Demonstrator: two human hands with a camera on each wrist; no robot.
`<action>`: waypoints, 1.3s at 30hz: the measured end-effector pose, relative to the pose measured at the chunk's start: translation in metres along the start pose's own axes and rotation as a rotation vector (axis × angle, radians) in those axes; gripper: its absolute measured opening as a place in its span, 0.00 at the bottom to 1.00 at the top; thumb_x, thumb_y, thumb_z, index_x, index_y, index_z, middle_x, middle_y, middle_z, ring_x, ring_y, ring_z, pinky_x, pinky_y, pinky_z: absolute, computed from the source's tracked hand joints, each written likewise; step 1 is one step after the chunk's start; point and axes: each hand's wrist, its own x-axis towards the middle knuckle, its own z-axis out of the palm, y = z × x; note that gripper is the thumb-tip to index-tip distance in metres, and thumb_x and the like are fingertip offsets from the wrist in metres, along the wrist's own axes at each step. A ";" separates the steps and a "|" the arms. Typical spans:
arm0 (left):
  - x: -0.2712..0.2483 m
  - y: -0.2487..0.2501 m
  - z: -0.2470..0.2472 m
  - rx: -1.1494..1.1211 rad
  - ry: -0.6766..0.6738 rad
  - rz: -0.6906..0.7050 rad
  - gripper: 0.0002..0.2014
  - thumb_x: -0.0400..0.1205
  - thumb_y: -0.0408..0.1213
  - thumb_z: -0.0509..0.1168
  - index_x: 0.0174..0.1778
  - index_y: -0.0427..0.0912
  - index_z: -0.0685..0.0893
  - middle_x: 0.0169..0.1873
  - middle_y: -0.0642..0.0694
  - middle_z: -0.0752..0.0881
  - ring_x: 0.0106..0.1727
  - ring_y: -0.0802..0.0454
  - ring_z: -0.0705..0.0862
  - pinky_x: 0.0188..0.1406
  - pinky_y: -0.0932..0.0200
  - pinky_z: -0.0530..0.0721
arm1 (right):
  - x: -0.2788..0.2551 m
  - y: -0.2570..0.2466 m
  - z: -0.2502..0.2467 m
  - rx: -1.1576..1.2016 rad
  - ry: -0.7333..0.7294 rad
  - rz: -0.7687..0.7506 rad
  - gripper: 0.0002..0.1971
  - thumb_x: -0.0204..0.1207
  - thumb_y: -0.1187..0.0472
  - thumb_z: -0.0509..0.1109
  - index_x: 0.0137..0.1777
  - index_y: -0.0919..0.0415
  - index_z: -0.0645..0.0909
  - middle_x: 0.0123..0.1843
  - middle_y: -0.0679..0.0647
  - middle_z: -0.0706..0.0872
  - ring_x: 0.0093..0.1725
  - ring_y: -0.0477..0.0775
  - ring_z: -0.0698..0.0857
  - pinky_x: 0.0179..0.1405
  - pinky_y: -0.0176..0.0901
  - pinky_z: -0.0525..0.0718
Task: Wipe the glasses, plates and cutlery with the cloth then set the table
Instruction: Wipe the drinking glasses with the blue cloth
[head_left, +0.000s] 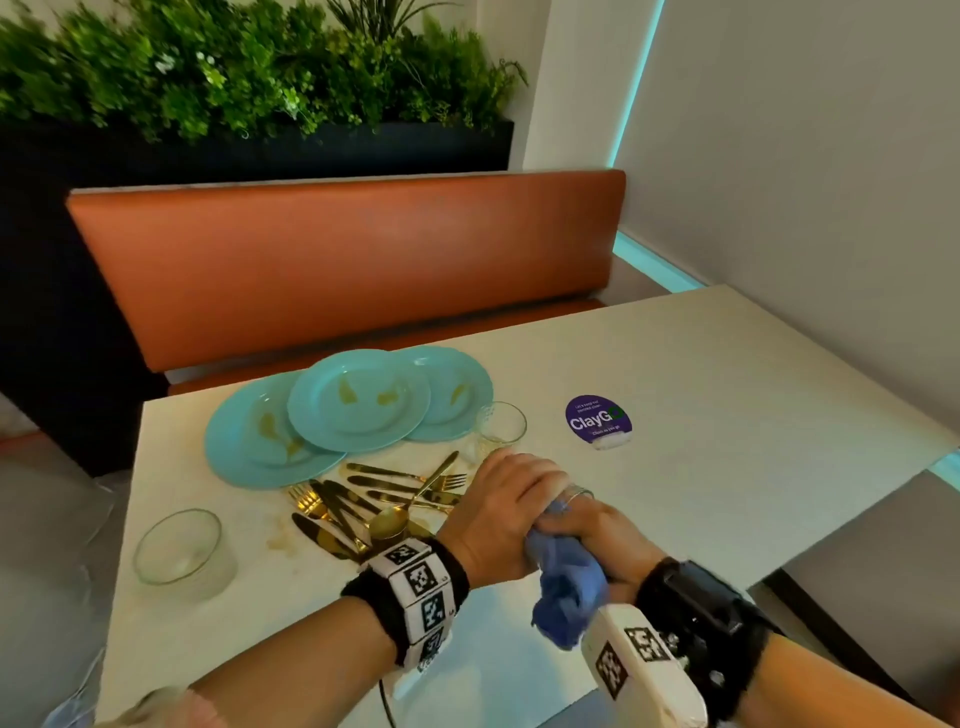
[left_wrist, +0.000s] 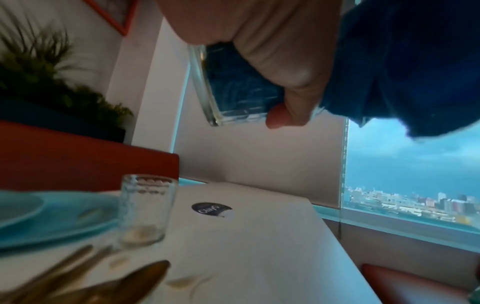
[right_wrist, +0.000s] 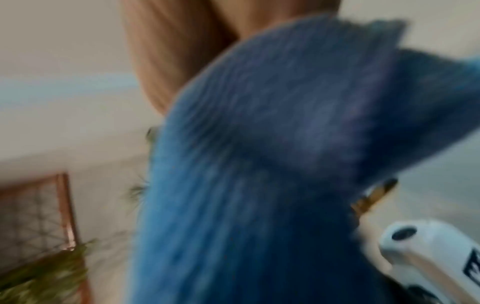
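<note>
Blue cloth, bunched, one end stuffed into a clear drinking glass, the loose end hanging down between the wrists. Right hand: fingers curled round the cloth at the mouth of the glass. Left hand: fingers wrapped round the glass body, held tilted above the bench; the cloth shows through the glass wall in the left wrist view.

Gold cutlery: forks, knives and a spoon in a loose crossed heap on the bench, just left of the left hand, with brown smears around it. Second glass: upright, just beyond the left hand, residue at its base. Three turquoise plates: overlapping, smeared brown, beyond the cutlery. Third glass: upright, near the left edge, apart from the rest. Purple ClayGo sticker: flat on the bench, right of the second glass.
</note>
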 end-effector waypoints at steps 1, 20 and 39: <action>0.000 -0.003 -0.008 0.018 -0.033 0.019 0.28 0.64 0.40 0.72 0.60 0.40 0.73 0.56 0.46 0.78 0.55 0.47 0.80 0.62 0.50 0.76 | -0.001 -0.003 0.005 -0.006 -0.041 -0.011 0.08 0.78 0.74 0.62 0.46 0.63 0.81 0.40 0.57 0.85 0.38 0.52 0.85 0.35 0.37 0.86; -0.011 0.008 -0.055 -0.036 -0.537 -0.368 0.39 0.59 0.39 0.79 0.67 0.43 0.73 0.60 0.45 0.80 0.62 0.47 0.77 0.64 0.51 0.77 | 0.007 0.003 0.040 -1.057 0.006 0.104 0.17 0.80 0.70 0.57 0.68 0.70 0.76 0.67 0.65 0.79 0.67 0.64 0.77 0.66 0.51 0.72; -0.044 0.048 -0.066 0.059 -0.330 -0.381 0.36 0.55 0.37 0.77 0.61 0.41 0.78 0.55 0.45 0.84 0.57 0.48 0.80 0.60 0.51 0.80 | -0.014 0.024 0.060 -0.471 -0.051 0.064 0.10 0.80 0.72 0.59 0.39 0.60 0.75 0.35 0.52 0.79 0.41 0.53 0.80 0.38 0.27 0.76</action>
